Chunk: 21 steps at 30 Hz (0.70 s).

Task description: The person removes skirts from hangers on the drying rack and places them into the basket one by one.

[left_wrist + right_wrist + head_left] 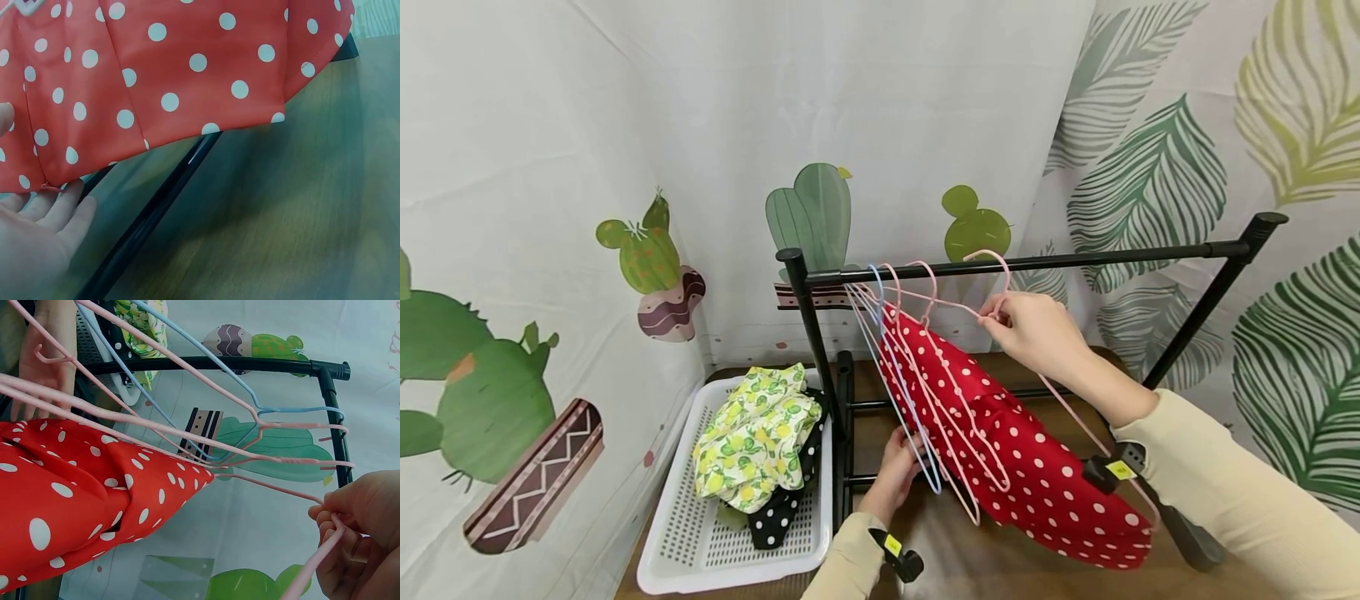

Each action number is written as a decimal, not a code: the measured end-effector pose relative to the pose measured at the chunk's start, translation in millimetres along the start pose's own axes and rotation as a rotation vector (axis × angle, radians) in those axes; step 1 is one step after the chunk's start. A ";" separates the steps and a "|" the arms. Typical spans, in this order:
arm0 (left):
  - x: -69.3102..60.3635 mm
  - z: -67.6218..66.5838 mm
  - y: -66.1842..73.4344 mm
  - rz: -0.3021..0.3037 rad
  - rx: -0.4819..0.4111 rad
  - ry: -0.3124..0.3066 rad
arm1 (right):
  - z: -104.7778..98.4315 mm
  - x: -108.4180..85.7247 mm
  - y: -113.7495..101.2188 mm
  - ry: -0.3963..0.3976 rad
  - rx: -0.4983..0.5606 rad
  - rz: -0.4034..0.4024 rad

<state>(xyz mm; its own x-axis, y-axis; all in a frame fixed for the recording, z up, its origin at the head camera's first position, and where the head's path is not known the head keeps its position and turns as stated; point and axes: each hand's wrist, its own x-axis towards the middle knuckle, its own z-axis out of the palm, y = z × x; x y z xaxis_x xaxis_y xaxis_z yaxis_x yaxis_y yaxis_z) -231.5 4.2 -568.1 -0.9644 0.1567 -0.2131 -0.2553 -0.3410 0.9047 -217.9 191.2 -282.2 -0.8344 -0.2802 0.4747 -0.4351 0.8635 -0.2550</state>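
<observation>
My right hand (1033,329) pinches a pink hanger (312,565) just below its hook. The hook is at the black rail (1075,260); whether it rests there I cannot tell. Spread along this hanger hangs a red garment with white dots (1037,467), narrow at its left end. Low by its hem, my left hand (37,237) has its fingers fairly straight, their tips partly hidden behind the cloth; a fingertip shows on its front at the view's left edge. A blue hanger (925,454) and two pink hangers (973,500) hang in front, overlapping the garment.
A white basket (658,542) left of the rack holds a lemon-print cloth (760,433) and a black dotted cloth (775,521). The rack's left post (820,358) stands beside it. Wooden tabletop (300,206) lies beneath; a patterned curtain (887,108) hangs behind.
</observation>
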 end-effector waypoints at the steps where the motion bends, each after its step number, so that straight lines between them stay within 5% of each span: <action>1: -0.4 -0.3 0.2 0.003 0.005 0.009 | 0.2 -0.2 0.2 0.001 -0.001 -0.002; 11: -3.3 -7.2 4.0 0.050 -0.003 0.037 | 1.0 -3.5 3.7 -0.001 -0.004 0.001; 21: -11.9 -18.9 23.7 0.074 0.045 0.042 | 4.7 -3.6 9.7 0.006 -0.009 0.000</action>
<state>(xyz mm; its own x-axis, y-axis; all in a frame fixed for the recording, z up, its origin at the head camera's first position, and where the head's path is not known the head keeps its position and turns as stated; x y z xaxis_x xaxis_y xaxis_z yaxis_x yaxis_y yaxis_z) -227.4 -23.3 -551.1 -0.9828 0.0932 -0.1597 -0.1810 -0.3083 0.9339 -220.7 198.6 -290.3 -0.8323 -0.2780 0.4796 -0.4321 0.8674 -0.2470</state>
